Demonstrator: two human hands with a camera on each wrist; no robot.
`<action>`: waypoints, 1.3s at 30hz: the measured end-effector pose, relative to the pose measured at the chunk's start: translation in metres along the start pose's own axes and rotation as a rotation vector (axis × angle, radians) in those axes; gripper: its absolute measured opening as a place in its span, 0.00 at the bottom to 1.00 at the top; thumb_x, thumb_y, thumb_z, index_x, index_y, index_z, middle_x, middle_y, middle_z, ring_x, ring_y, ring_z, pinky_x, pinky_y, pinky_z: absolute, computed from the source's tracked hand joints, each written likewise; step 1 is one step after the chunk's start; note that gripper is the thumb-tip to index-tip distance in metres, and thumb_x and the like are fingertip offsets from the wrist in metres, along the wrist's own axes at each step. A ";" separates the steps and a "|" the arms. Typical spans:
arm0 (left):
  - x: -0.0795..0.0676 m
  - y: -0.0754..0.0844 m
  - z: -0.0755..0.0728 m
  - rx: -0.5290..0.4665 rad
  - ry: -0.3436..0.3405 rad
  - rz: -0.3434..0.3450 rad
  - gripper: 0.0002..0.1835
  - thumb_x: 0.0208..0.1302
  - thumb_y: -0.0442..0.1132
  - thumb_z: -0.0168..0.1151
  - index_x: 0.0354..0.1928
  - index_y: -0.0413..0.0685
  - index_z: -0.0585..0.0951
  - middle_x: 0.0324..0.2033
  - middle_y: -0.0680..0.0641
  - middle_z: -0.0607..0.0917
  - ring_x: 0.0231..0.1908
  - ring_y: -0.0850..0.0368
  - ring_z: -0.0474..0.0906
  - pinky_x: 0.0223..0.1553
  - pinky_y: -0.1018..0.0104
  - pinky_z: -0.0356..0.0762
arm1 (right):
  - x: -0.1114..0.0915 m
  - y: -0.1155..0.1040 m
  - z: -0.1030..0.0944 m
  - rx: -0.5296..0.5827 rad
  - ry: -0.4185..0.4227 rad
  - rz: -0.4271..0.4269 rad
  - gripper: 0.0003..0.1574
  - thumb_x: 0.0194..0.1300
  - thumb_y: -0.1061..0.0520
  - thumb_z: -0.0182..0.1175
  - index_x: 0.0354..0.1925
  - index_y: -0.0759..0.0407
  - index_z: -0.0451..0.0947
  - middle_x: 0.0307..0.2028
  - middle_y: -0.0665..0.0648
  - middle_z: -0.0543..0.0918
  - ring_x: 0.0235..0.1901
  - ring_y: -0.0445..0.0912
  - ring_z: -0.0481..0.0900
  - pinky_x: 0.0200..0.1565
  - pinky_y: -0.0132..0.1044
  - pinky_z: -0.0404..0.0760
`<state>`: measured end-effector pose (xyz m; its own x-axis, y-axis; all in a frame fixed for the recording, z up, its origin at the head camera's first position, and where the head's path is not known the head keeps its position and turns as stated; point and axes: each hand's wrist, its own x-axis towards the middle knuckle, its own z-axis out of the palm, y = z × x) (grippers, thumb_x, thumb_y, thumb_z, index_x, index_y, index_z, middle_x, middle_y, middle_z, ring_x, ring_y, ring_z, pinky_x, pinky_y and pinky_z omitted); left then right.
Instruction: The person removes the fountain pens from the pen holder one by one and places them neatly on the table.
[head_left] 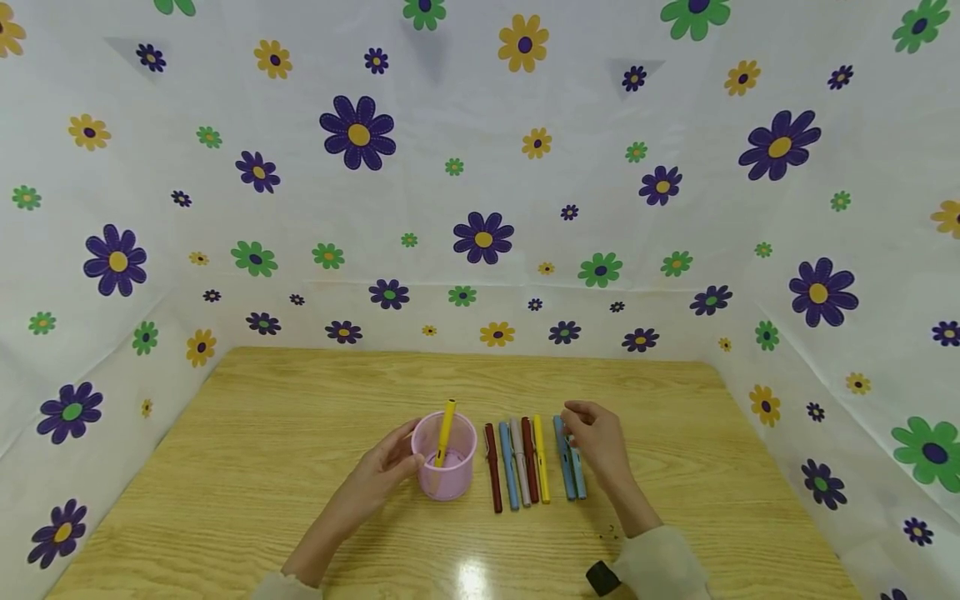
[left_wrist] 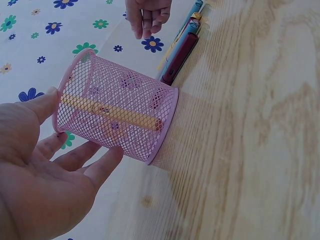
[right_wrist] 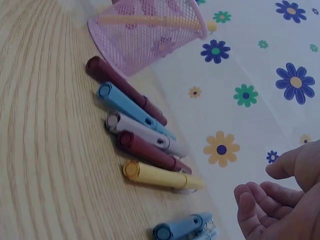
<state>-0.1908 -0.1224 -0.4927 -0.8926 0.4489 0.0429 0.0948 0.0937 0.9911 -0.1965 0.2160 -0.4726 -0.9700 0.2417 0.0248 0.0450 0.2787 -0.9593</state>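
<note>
A pink mesh pen holder (head_left: 446, 485) stands upright on the table, a yellow pen (head_left: 447, 423) leaning inside it. My left hand (head_left: 372, 486) holds the pen holder from the left, thumb at the rim and fingers against the mesh side. To its right lies a row of pens: a dark red pen (head_left: 493, 475), a blue pen (head_left: 510, 475), a grey pen (head_left: 521, 471), another dark red pen (head_left: 531, 467) and a yellow pen (head_left: 542, 467). Past a small gap lie two blue pens (head_left: 567, 479). Over their far ends hovers my right hand (head_left: 602, 442), fingers loosely curled around nothing.
The wooden table (head_left: 300, 417) ends at a white flowered cloth (head_left: 420, 192) that rises behind it and along both sides. Some tiny dark specks (head_left: 611, 532) lie near the right forearm. A black band (head_left: 602, 577) shows by the right sleeve.
</note>
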 end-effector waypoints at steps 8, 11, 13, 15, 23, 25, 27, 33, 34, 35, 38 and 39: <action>0.000 -0.001 0.000 -0.003 0.001 -0.008 0.32 0.67 0.46 0.55 0.70 0.53 0.58 0.64 0.40 0.65 0.63 0.44 0.61 0.59 0.59 0.67 | -0.001 -0.011 0.020 0.058 -0.061 -0.030 0.20 0.66 0.55 0.57 0.54 0.63 0.75 0.43 0.67 0.79 0.41 0.59 0.77 0.42 0.54 0.79; 0.000 -0.002 -0.001 0.001 -0.001 -0.004 0.32 0.67 0.47 0.55 0.70 0.52 0.57 0.64 0.39 0.64 0.64 0.44 0.60 0.59 0.59 0.67 | -0.002 -0.016 0.029 0.063 -0.080 -0.057 0.19 0.66 0.55 0.57 0.53 0.62 0.76 0.42 0.65 0.80 0.41 0.59 0.77 0.43 0.53 0.79; 0.000 -0.002 0.000 -0.001 -0.003 0.002 0.33 0.67 0.47 0.55 0.70 0.51 0.57 0.65 0.39 0.64 0.64 0.44 0.60 0.59 0.58 0.66 | -0.003 -0.020 0.035 0.065 -0.088 -0.075 0.18 0.66 0.55 0.57 0.52 0.62 0.77 0.41 0.63 0.81 0.41 0.59 0.78 0.43 0.52 0.79; 0.000 -0.001 0.000 -0.005 -0.004 0.000 0.33 0.67 0.46 0.55 0.70 0.52 0.57 0.65 0.39 0.64 0.64 0.44 0.60 0.59 0.58 0.66 | -0.005 -0.024 0.041 0.068 -0.094 -0.086 0.17 0.66 0.55 0.57 0.51 0.61 0.77 0.40 0.60 0.82 0.40 0.58 0.79 0.43 0.52 0.80; 0.000 0.000 0.001 -0.027 0.007 -0.014 0.31 0.68 0.43 0.55 0.70 0.53 0.58 0.65 0.39 0.64 0.64 0.44 0.60 0.59 0.58 0.67 | -0.006 -0.034 0.062 0.126 -0.137 -0.117 0.16 0.65 0.54 0.59 0.50 0.58 0.78 0.39 0.56 0.82 0.39 0.52 0.79 0.43 0.50 0.80; 0.000 0.000 0.001 -0.029 0.008 -0.016 0.31 0.67 0.44 0.56 0.70 0.53 0.58 0.65 0.39 0.64 0.64 0.44 0.60 0.59 0.58 0.66 | -0.006 -0.034 0.067 0.132 -0.154 -0.125 0.17 0.65 0.53 0.59 0.50 0.58 0.78 0.39 0.57 0.82 0.39 0.53 0.79 0.43 0.50 0.80; 0.000 0.000 0.001 -0.031 0.005 -0.016 0.31 0.67 0.44 0.56 0.70 0.53 0.59 0.64 0.39 0.64 0.64 0.44 0.60 0.59 0.57 0.66 | -0.007 -0.035 0.072 0.139 -0.169 -0.125 0.17 0.65 0.53 0.59 0.50 0.59 0.78 0.40 0.58 0.82 0.40 0.55 0.79 0.43 0.49 0.80; 0.000 0.000 0.001 -0.029 0.005 -0.015 0.31 0.67 0.44 0.56 0.70 0.53 0.58 0.65 0.39 0.64 0.64 0.44 0.60 0.60 0.56 0.65 | -0.012 -0.045 0.084 0.161 -0.220 -0.129 0.18 0.65 0.55 0.59 0.51 0.63 0.77 0.43 0.64 0.81 0.42 0.58 0.78 0.42 0.45 0.81; -0.001 0.000 0.001 -0.030 0.006 -0.016 0.31 0.67 0.44 0.56 0.70 0.54 0.58 0.64 0.39 0.64 0.64 0.44 0.60 0.60 0.56 0.65 | -0.015 -0.049 0.085 0.155 -0.229 -0.136 0.18 0.65 0.56 0.59 0.51 0.64 0.76 0.43 0.65 0.80 0.41 0.56 0.78 0.42 0.46 0.81; -0.001 0.000 0.001 -0.030 0.004 -0.016 0.31 0.67 0.44 0.56 0.70 0.54 0.58 0.65 0.39 0.64 0.64 0.45 0.60 0.60 0.56 0.65 | -0.018 -0.055 0.086 0.150 -0.237 -0.145 0.18 0.65 0.57 0.58 0.51 0.66 0.76 0.43 0.66 0.80 0.41 0.56 0.79 0.42 0.47 0.80; 0.000 -0.001 0.000 -0.032 -0.004 -0.015 0.31 0.67 0.44 0.55 0.70 0.54 0.58 0.65 0.39 0.64 0.64 0.45 0.60 0.60 0.56 0.65 | -0.027 -0.069 0.090 0.124 -0.245 -0.159 0.17 0.65 0.60 0.58 0.50 0.68 0.76 0.42 0.66 0.80 0.40 0.54 0.79 0.43 0.52 0.80; 0.000 -0.001 0.000 -0.032 -0.007 -0.014 0.31 0.67 0.44 0.55 0.70 0.54 0.58 0.65 0.39 0.64 0.64 0.45 0.60 0.60 0.56 0.65 | -0.028 -0.070 0.093 0.116 -0.243 -0.162 0.17 0.64 0.60 0.59 0.49 0.68 0.76 0.41 0.65 0.81 0.40 0.53 0.79 0.43 0.52 0.80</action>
<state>-0.1905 -0.1221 -0.4934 -0.8906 0.4538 0.0285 0.0682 0.0714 0.9951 -0.1951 0.1038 -0.4322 -0.9917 -0.0299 0.1253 -0.1287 0.1841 -0.9745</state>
